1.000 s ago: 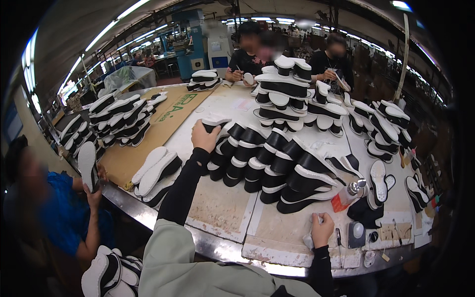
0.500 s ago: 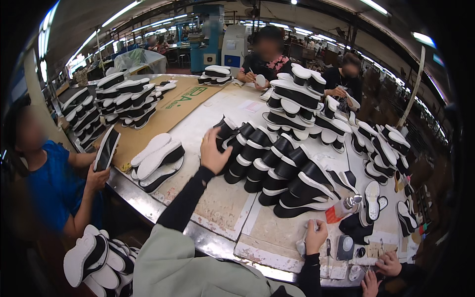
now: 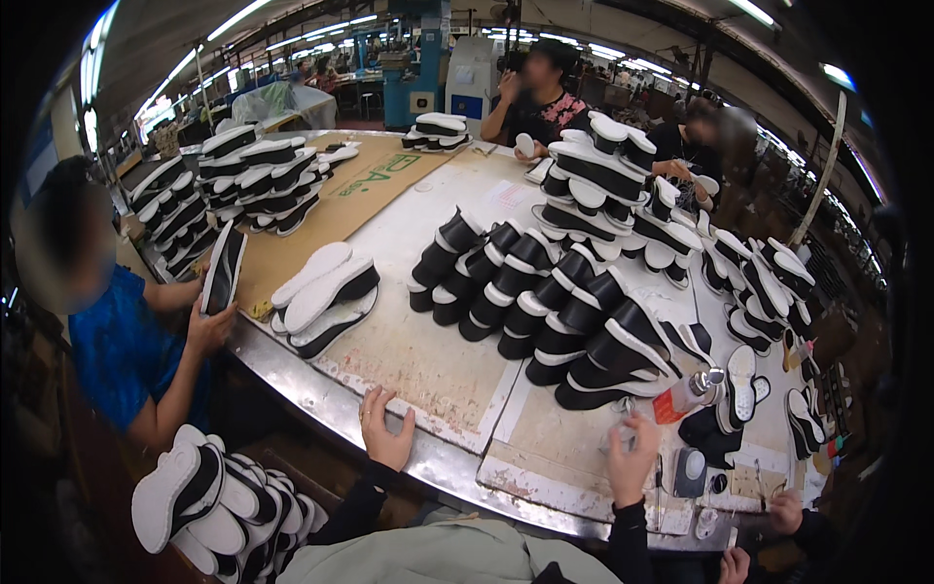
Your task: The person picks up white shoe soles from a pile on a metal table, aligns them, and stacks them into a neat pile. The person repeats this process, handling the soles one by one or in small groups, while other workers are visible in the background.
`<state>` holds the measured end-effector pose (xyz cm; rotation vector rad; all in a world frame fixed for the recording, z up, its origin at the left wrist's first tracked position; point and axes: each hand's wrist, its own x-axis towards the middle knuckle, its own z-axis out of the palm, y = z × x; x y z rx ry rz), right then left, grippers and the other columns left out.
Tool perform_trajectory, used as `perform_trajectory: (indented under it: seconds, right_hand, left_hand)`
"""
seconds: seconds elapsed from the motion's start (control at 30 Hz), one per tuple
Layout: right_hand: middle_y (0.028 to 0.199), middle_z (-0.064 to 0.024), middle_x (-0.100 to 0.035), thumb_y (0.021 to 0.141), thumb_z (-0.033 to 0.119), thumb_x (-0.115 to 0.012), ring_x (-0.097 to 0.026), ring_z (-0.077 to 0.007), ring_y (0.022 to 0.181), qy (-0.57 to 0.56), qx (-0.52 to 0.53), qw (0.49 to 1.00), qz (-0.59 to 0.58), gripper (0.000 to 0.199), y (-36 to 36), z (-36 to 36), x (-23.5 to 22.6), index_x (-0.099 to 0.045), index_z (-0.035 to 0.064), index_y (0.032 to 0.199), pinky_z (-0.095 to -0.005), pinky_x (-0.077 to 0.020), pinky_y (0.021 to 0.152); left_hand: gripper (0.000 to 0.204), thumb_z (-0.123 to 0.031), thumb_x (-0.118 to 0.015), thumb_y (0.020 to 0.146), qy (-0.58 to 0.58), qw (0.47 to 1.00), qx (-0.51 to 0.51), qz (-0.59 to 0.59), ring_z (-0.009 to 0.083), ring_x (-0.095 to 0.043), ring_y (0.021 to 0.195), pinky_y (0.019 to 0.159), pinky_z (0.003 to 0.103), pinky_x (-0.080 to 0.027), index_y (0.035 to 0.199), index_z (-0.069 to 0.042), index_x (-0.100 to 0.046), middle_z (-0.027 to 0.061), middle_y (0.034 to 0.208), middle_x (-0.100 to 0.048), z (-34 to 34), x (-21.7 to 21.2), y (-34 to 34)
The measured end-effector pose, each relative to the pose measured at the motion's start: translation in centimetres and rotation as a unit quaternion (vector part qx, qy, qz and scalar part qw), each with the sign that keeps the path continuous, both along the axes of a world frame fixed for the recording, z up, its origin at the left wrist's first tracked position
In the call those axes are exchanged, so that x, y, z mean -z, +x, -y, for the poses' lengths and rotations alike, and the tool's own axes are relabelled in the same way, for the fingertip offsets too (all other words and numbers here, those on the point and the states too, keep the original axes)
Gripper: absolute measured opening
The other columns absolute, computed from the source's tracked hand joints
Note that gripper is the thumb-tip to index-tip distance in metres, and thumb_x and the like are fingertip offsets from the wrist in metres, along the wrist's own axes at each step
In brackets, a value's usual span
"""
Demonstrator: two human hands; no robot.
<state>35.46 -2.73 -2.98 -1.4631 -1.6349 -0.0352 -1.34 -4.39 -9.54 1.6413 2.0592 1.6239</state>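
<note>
A pale bench (image 3: pixel 418 214) with a shiny metal rim carries flat brown cardboard (image 3: pixel 336 224) toward 10 o'clock and a scuffed, stained board (image 3: pixel 423 365) toward 7. The stacked soles (image 3: pixel 530 297) sit just toward 3 o'clock of the middle, leaning in overlapping rows: thick, curved wedges with smooth black sides and white edges. A small pile of similar soles (image 3: pixel 321 297) lies at 9 o'clock, and a clear bottle (image 3: pixel 689 391), reddish low down, at 4. At 7 o'clock the left hand (image 3: pixel 387 428) is empty, its fingers and thumb spread apart by the rim. Between 4 and 5 o'clock, the right hand (image 3: pixel 632 457) curls its fingers toward the thumb near the bottle; blur hides whether they meet or pinch anything.
</note>
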Motion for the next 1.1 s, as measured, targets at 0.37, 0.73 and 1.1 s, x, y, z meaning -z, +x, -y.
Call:
perform_trajectory:
  seconds: [0.37,0.73,1.1]
  right_hand:
    - [0.103,-0.0146,-0.062,0.073,0.006,-0.068,-0.056,-0.0320,0.095,-0.060,-0.317,0.946,0.033,0.013,-9.0,-2.3,3.3,-0.060,0.0000,0.081,-0.0387,-0.0435,0.083]
    - [0.091,-0.0131,-0.064,0.078,0.001,-0.065,-0.060,-0.0243,0.077,-0.073,-0.353,0.924,-0.128,0.008,-11.3,-5.7,4.7,-0.061,-0.0006,0.084,-0.0301,-0.0484,0.060]
    - [0.067,-0.0008,-0.060,0.079,0.006,-0.067,-0.042,-0.0063,0.054,-0.152,-0.304,0.923,-0.180,0.009,-10.9,-8.1,6.7,-0.065,-0.0006,0.085,-0.0232,-0.0372,0.050]
  left_hand:
    - [0.052,-0.029,-0.070,0.078,-0.017,0.996,-0.062,-0.062,0.0443,-0.033,0.131,0.108,0.049,-0.027,0.118,-0.001,-0.054,0.0247,0.138,-0.041,1.7,0.8,2.1]
    - [0.046,-0.030,-0.075,0.074,-0.006,0.988,-0.144,-0.049,0.0388,-0.044,0.126,0.102,0.042,-0.038,0.107,-0.002,-0.060,0.0231,0.131,-0.050,1.7,0.4,2.7]
    - [0.051,-0.035,-0.074,0.073,-0.035,0.986,-0.156,-0.047,0.0398,-0.040,0.129,0.105,0.043,-0.036,0.110,-0.003,-0.057,0.0255,0.134,-0.045,1.6,0.8,2.9]
